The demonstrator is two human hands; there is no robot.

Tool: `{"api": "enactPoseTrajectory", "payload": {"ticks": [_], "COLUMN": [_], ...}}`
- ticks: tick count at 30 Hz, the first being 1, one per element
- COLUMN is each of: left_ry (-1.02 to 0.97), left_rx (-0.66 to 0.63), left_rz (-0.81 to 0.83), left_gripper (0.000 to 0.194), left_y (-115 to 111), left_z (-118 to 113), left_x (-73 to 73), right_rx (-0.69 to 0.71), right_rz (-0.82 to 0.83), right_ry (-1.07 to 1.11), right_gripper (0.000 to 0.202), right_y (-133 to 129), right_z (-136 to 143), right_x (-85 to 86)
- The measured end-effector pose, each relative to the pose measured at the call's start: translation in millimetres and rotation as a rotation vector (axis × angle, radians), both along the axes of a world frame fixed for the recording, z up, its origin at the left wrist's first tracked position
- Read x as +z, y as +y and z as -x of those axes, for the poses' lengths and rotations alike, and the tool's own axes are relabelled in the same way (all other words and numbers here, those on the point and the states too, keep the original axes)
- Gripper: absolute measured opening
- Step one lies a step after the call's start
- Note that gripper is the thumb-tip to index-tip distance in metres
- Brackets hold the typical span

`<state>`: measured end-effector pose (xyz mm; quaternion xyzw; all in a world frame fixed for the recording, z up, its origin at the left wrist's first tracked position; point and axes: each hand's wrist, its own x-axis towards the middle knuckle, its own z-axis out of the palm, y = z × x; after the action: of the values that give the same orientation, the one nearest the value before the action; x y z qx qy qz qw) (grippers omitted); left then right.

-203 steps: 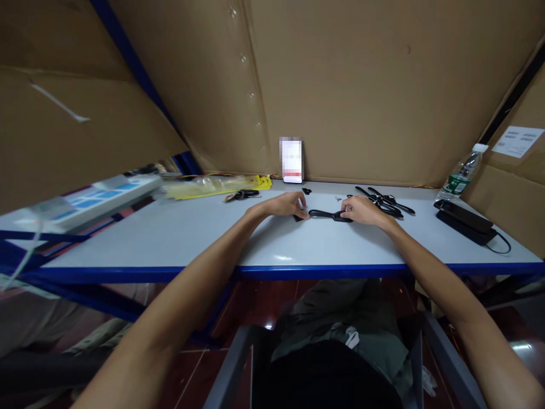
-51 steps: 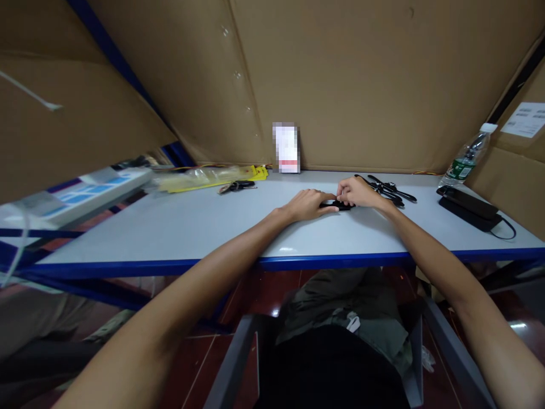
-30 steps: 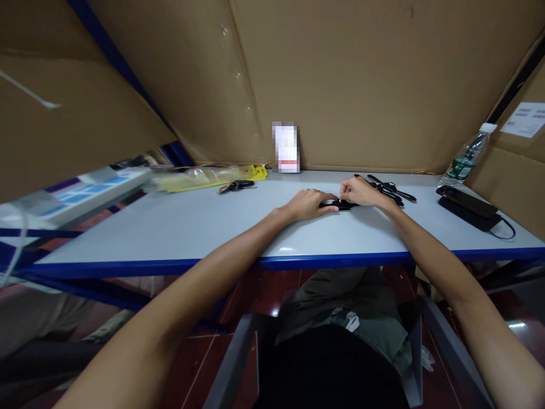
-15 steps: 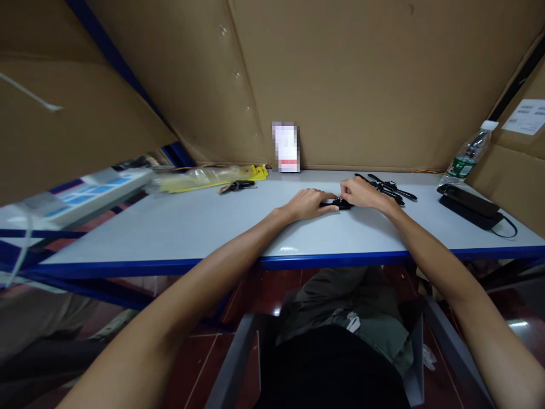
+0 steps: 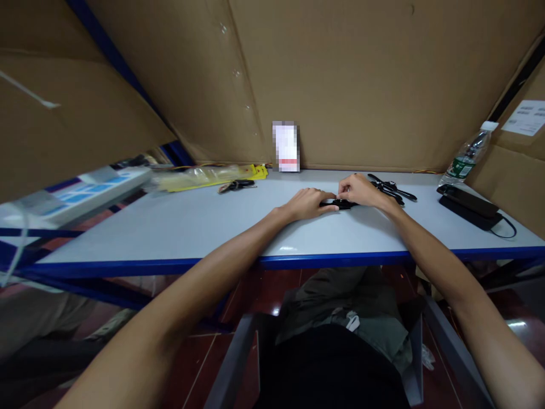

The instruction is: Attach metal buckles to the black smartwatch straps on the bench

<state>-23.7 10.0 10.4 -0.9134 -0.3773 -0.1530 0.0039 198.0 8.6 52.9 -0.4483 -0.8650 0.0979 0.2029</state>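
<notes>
A small black object, perhaps a watch with a strap (image 5: 344, 205), lies flat on the pale table (image 5: 204, 227). My left hand (image 5: 310, 203) grips its left end between thumb and fingers. Above its middle is my right hand (image 5: 356, 190), fingers curled and pinched together at its upper edge; whatever they hold is too small to make out. Several similar black strapped items (image 5: 394, 189) lie just right of my right hand, partly hidden by it.
Yellow cards in clear plastic (image 5: 204, 177) and a small dark item (image 5: 238, 186) are at the back left. A blurred screen (image 5: 288, 147) leans on the cardboard wall. A bottle (image 5: 465, 162) and a black case (image 5: 470, 207) stand at the right.
My right hand has shifted slightly left and up over the black object, its fingers more raised. My left hand stays where it was.
</notes>
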Motion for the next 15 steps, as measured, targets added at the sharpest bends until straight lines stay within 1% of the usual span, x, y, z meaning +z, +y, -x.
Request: {"api": "enactPoseTrajectory", "payload": {"ticks": [5,9,15], "left_ry": [-0.033,-0.027,-0.04], "left_rx": [-0.024,-0.015,-0.02], "left_rz": [0.021,0.029,0.029], "left_gripper": [0.056,0.055,0.054], "left_y": [-0.4,0.6,0.6], "left_z": [-0.5,-0.1,0.4], "left_x": [0.2,-0.3,-1.3], "right_rx": [-0.016,-0.019,-0.017], "right_rz": [0.043,0.069,0.028], "right_ry": [0.053,0.057,0.002], "right_gripper": [0.013,0.015,0.014], "right_y": [-3.1,-3.6,-0.9], "right_z": [2.4,2.1,1.6], "right_x": [1.0,1.7,-0.6]}}
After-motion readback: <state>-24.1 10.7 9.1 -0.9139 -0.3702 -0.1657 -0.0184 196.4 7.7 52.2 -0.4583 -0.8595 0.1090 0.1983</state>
